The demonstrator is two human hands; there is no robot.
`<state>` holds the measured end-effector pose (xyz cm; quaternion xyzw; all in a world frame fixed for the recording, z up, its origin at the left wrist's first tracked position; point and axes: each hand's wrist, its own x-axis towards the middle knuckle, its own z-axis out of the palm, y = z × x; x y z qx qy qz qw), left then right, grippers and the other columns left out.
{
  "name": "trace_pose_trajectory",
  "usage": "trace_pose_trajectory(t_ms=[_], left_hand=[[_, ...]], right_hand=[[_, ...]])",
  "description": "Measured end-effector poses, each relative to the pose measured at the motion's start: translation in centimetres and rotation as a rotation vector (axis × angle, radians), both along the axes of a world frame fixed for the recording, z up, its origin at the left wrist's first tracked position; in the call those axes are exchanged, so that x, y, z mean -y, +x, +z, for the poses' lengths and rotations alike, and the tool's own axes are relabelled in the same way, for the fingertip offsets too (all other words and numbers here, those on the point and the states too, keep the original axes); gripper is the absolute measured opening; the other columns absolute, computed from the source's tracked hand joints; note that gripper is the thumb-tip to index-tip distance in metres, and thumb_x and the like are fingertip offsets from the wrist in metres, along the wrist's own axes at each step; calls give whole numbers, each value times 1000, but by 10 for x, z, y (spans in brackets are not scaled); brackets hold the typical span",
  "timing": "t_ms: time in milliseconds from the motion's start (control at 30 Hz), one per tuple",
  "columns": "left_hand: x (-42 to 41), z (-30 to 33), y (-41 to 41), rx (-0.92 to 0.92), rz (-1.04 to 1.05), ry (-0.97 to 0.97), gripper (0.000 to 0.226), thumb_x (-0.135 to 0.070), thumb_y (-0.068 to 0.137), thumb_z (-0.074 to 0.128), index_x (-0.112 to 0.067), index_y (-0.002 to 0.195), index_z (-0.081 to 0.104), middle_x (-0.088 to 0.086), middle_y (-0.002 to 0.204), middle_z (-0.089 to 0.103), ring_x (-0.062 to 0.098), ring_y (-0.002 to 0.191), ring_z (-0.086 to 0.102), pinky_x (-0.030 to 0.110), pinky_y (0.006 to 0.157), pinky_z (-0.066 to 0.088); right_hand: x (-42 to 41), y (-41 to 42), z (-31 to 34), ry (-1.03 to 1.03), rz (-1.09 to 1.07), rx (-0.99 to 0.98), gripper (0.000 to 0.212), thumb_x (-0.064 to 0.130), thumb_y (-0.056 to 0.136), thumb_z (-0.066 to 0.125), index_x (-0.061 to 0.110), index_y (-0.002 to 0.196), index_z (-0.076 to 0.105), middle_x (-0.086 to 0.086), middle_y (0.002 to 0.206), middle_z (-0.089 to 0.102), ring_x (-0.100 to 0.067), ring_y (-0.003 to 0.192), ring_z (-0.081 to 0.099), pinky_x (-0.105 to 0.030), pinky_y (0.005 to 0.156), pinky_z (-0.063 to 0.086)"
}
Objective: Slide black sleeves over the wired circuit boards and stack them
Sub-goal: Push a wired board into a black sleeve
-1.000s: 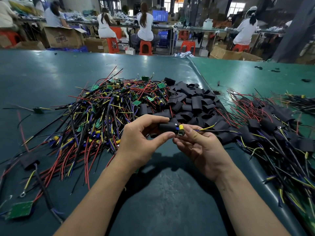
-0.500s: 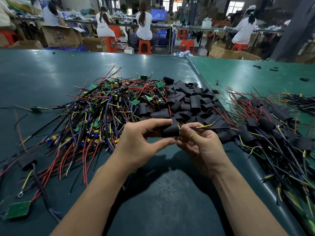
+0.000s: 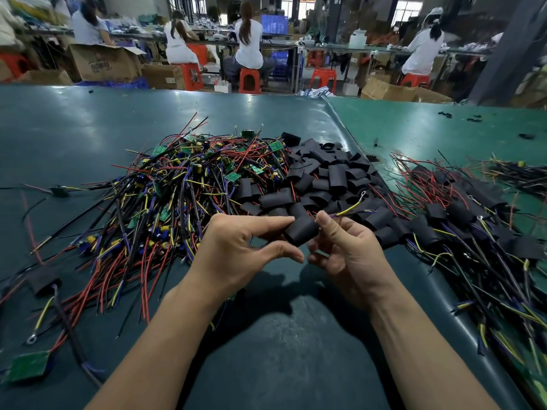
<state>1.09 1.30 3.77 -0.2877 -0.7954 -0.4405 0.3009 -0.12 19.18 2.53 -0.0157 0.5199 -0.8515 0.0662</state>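
Head view, only cam. Both hands raised just above the dark green table (image 3: 281,365), near edge of the piles.

L hand (image 3: 236,253): index finger and thumb curled fwd; index tip touches the black sleeve (image 3: 300,230) on its top left end, thumb sits under it w/ a gap. Looks like a loose pinch on the sleeve; other fingers hidden behind the palm.

R hand (image 3: 346,255): thumb and fingers curled, pinching the wires (image 3: 349,209) right at the sleeve's right end. Wires run up and right from the fingers, yellow one ends in a ring lug. Board inside the sleeve not visible, covered.

Sleeve sits tilted between the two hands, off the table.

Around:
- Pile of bare boards w/ wires (image 3: 177,196), left and behind L hand; red, black, yellow, purple leads spill toward near edge.
- Heap of loose sleeves (image 3: 325,176) directly behind the hands, touching the wire pile.
- Finished stack (image 3: 473,220) to the right, sleeved pieces w/ leads fanned out, lying across the seam onto a lighter green mat (image 3: 414,128).
- One green board (image 3: 28,365) apart at far left, near edge.
- Background: people on red stools (image 3: 248,79) at benches, cardboard boxes (image 3: 103,63). Blurred.
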Motion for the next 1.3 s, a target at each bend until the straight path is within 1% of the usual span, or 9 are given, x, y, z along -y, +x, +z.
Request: trace_pose_trajectory(t_ms=[233,367,533,633,900,1000,1067,1167,1300], left_hand=[[-1,4,1,14,-81,-18,43,-30,65,85,-16,103,73,-21,96,68,-2,81,71,21,69,58],[5,1,-2,72,-56,25,38,-26,66,85,-12,101,75,-14,86,73,-4,79,70,16,73,55],[5,1,-3,68,-21,13,29,-26,73,81,-17,100,76,-21,88,71,-8,81,68,10,75,50],[3,1,-2,63,-5,-19,23,-28,75,79,-25,97,76,-20,93,70,-6,81,68,15,73,51],[2,0,-3,58,-18,-76,27,-28,81,73,-15,105,76,-11,89,75,5,79,70,31,70,55],[2,-2,-3,71,-20,-80,33,-29,81,72,-11,109,74,-11,92,74,0,82,69,29,73,56],[3,-2,-4,93,-50,-76,33,-29,81,74,-12,109,75,-9,97,74,1,86,69,29,75,56],[4,-3,-5,126,-14,-102,43,-39,80,73,-15,116,72,-6,105,73,8,93,68,35,82,55],[4,-1,-3,108,125,-79,51,-49,81,67,-12,116,70,-5,107,68,13,97,63,35,85,53]], right_hand=[[-3,0,-1,10,72,-21,17,28,67,77,18,69,64,-3,64,53,-12,52,53,-26,49,48],[-6,0,2,-26,86,-34,19,34,78,69,19,67,71,0,59,51,-13,50,49,-23,46,42],[-3,1,4,-2,2,-40,14,31,70,75,18,65,74,0,61,59,-13,50,52,-21,44,41],[-1,1,3,9,-19,-49,10,25,71,73,20,63,73,0,58,59,-13,48,52,-19,42,40],[-4,1,-2,-18,86,-41,3,24,77,75,23,75,73,-8,75,67,-18,58,62,-24,45,47],[-2,1,-1,-29,145,-27,27,40,75,75,20,93,74,-7,72,65,-20,56,63,-23,46,48],[0,2,-1,-5,163,-25,35,43,69,77,19,94,75,-6,65,60,-18,50,59,-22,43,46],[2,3,-2,41,55,-101,12,22,71,79,20,83,77,-2,58,58,-13,45,56,-21,40,43],[-5,-3,1,169,-502,-300,6,11,87,69,12,89,63,-3,56,64,-16,46,61,-25,43,51]])
